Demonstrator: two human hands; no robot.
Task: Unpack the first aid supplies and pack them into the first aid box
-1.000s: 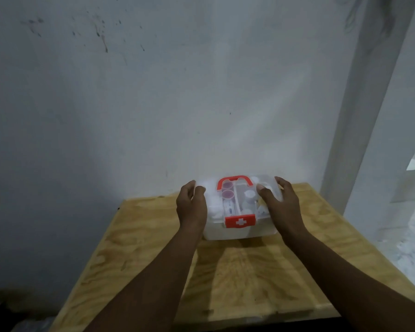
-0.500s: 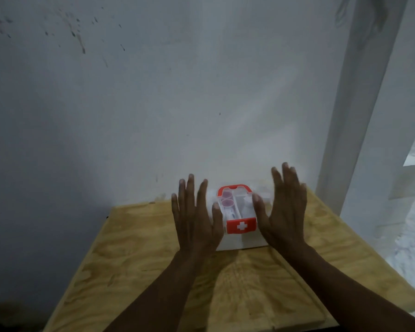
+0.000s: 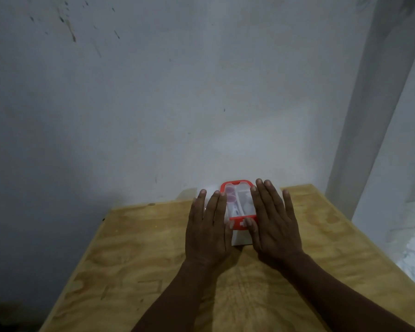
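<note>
A white translucent first aid box (image 3: 237, 200) with a red handle and a red latch bearing a white cross stands at the far middle of the wooden table (image 3: 134, 271). Its lid is down, and small pots and a tube show through it. My left hand (image 3: 209, 228) hovers flat, palm down, over the box's left part, hiding it. My right hand (image 3: 273, 226) hovers flat over the right part, its thumb by the red latch. Both hands have straight fingers and hold nothing.
A grey-white wall rises right behind the table. At the right stands a white pillar (image 3: 369, 116), with a pale floor beyond the table's right edge. The table's near and left edges drop off into shadow.
A second ago both hands gripped the box's sides. They let go, opened flat, and have drawn closer together over the box. The camera has tilted slightly.
</note>
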